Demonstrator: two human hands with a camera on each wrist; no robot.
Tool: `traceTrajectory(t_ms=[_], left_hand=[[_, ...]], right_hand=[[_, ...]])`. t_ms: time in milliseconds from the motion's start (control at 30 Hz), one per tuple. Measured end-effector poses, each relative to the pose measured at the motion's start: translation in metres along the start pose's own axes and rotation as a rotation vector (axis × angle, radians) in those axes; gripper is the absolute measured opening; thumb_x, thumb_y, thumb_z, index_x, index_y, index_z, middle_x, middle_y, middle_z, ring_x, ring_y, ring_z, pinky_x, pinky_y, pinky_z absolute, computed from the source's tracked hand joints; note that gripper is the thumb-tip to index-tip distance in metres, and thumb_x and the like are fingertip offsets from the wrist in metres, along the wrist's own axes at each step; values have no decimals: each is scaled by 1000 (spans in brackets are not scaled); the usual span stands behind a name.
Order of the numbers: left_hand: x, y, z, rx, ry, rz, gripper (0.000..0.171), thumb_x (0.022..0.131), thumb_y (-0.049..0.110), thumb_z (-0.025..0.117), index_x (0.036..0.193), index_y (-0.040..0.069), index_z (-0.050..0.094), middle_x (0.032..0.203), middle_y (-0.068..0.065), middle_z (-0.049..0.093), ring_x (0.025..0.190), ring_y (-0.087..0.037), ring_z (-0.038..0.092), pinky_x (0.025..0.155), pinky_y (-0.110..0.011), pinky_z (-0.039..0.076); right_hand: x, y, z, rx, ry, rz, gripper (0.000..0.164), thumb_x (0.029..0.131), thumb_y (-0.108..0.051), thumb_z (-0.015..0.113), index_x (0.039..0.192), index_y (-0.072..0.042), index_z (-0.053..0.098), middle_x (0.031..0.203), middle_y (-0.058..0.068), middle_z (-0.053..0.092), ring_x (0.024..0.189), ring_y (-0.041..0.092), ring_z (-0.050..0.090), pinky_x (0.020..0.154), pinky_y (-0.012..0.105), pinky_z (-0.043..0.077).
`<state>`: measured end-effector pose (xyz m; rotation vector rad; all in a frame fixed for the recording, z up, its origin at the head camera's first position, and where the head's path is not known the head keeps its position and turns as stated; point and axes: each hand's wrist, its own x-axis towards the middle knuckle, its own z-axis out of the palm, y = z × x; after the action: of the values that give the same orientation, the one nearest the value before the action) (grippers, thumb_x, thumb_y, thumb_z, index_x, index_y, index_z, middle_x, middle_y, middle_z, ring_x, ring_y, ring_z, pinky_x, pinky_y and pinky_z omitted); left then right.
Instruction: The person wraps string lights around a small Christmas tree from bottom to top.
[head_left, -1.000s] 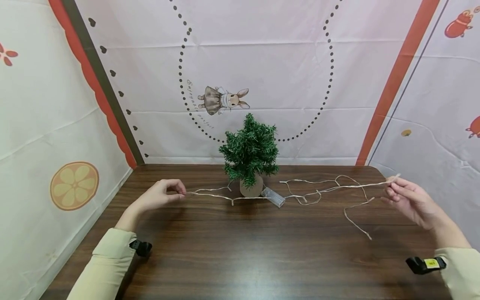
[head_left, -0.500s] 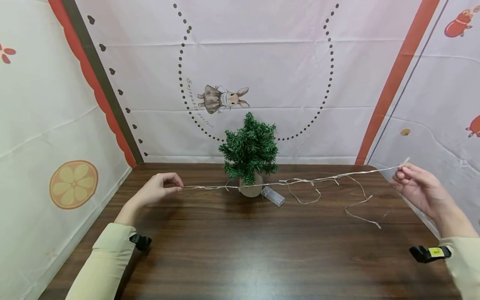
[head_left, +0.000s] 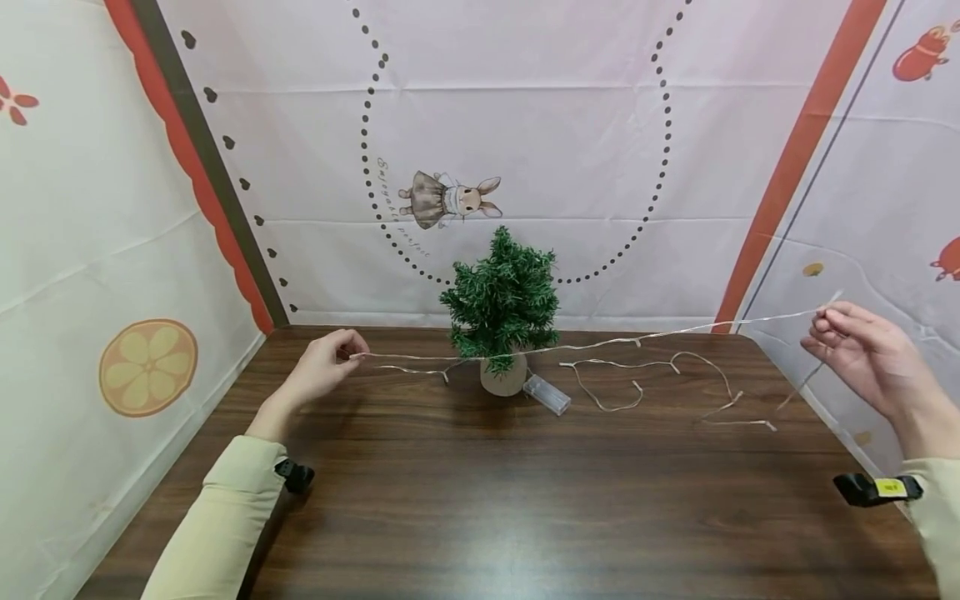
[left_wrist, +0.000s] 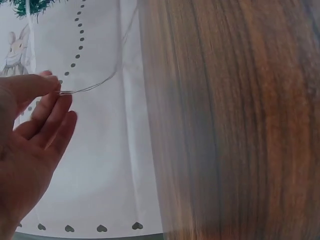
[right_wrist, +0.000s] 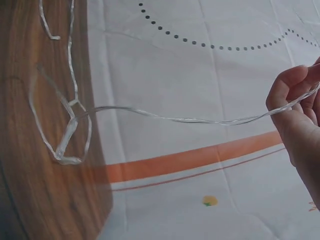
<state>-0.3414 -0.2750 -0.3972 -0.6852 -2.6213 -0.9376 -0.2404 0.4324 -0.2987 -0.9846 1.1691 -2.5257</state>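
Above tabletop (head_left: 480, 483), thin clear light string (head_left: 637, 341), left grip (head_left: 327, 364) and right grip (head_left: 873, 354) pinching it

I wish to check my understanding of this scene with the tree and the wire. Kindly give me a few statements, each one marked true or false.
1. The left hand and the right hand both hold the wire. True.
2. The green tree stands upright. True.
3. All the wire is lifted into the air. False: some lies on the table.
4. The left hand touches the tree. False: they are apart.
5. In the head view, the clear box lies right of the tree's base. True.
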Motion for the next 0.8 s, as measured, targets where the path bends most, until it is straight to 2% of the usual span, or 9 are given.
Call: traceTrajectory(t_ms=[200,400,467,600,700,800], left_hand=[[6,-2,-1,31,95,-35,5,89,7,65,93,10,63,88,-4,64,79,-16,59,69,-31,51],[9,-1,-1,-13,144,-31,6,92,17,64,96,12,64,90,-4,67,76,-13,59,66,-24,49],[8,0,-2,-73,134,-19,8,92,18,64,97,12,65,94,-6,68,78,-11,61,66,-23,50],[6,1,-3,-289,83,-11,11,89,12,67,97,6,67,106,-14,69,86,-10,67,70,-28,57],[3,5,-7,-450,43,-3,11,86,4,68,96,-2,67,111,-24,65,91,-12,69,72,-27,58],[1,17,-15,-514,0,5,14,85,2,68,97,-5,66,112,-26,64,94,-15,69,74,-23,57]], right_hand=[[3,-10,6,-113,59,-52,52,99,7,7,110,16,56,101,23,66,93,30,67,85,36,55],[5,-15,11,-31,8,-64,57,99,4,-1,109,18,53,99,23,61,90,31,60,87,39,51],[4,-17,14,-23,-20,-64,59,98,2,-3,106,18,53,94,21,58,86,30,54,86,39,50],[3,-20,15,-44,-110,-67,60,94,1,-4,96,16,54,81,17,47,72,28,37,73,37,42],[4,-22,15,-22,-188,-43,52,91,0,4,90,15,53,73,15,35,66,26,25,62,36,27],[5,-24,14,5,-244,-17,41,88,-2,13,87,13,52,68,13,28,62,24,20,57,34,15]])
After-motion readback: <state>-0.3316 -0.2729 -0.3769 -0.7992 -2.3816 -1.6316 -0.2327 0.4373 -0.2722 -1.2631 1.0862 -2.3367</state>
